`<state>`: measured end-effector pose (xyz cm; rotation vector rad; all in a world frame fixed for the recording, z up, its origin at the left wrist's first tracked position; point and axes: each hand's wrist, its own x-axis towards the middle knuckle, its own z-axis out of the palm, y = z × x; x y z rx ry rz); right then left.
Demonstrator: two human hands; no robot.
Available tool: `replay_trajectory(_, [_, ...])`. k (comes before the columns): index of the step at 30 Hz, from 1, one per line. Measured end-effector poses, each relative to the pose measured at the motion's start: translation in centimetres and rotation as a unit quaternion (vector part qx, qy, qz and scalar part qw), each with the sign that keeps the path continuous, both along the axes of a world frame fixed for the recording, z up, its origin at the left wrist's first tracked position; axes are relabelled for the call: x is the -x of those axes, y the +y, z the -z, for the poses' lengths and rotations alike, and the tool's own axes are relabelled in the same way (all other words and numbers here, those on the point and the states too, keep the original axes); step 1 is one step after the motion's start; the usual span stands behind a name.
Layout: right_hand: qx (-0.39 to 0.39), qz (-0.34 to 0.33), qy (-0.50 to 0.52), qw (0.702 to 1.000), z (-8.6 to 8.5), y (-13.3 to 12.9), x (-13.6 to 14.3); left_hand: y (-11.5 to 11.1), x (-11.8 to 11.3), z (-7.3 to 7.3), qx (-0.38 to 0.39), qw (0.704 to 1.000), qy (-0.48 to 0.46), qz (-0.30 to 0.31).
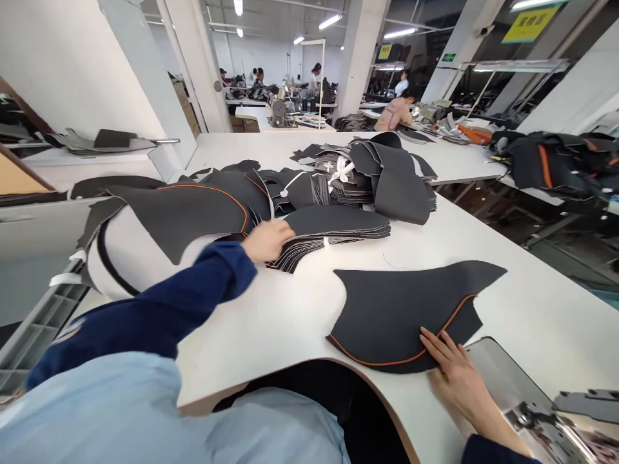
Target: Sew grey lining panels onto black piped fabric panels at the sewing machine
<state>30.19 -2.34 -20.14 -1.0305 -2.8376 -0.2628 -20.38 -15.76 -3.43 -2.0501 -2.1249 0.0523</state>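
My right hand [454,368] lies with fingers stretched out on the lower right part of a dark grey fabric panel [401,306] with curved orange piping. That panel is spread flat on the white table. Over to the left, my left hand [269,240] is closed at the left end of a stack of dark cut fabric pieces [338,222], pinching the edge of a piece there. Its fingertips are partly hidden and slightly blurred. Close beside this hand, another dark panel with orange piping [193,206] drapes over a heap, its pale underside showing.
A sewing machine [546,415] stands at the lower right, beside my right hand. Bundles of dark pieces tied with white strips [345,171] lie further back on the white table [271,328]. The table's front edge has a curved cut-out. Several people work in the background.
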Motion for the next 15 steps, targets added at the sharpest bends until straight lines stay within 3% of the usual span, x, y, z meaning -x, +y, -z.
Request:
replay_trajectory(2, [-0.002,0.033,-0.043,0.999,-1.3,-1.0,1.0,-1.9,4.3,-0.8,-0.023,0.994,0.04,-0.102])
replay_trajectory(5, [-0.038,0.089,-0.093,0.991,-2.5,-2.7,4.4,-3.9,8.2,-0.3,0.01,0.986,0.065,-0.155])
replay_trajectory(9, [-0.054,0.156,-0.113,0.98,-2.3,-1.8,6.2,-4.4,8.3,0.0,0.019,0.984,0.036,-0.175])
replay_trajectory(13, [-0.034,0.279,-0.074,0.957,-1.7,-0.6,5.9,-3.5,8.5,-2.1,0.014,0.963,0.024,-0.269])
replay_trajectory(15, [-0.018,0.274,-0.067,0.959,-1.8,-1.5,6.5,-2.2,9.3,-3.5,0.068,0.955,0.0,-0.288])
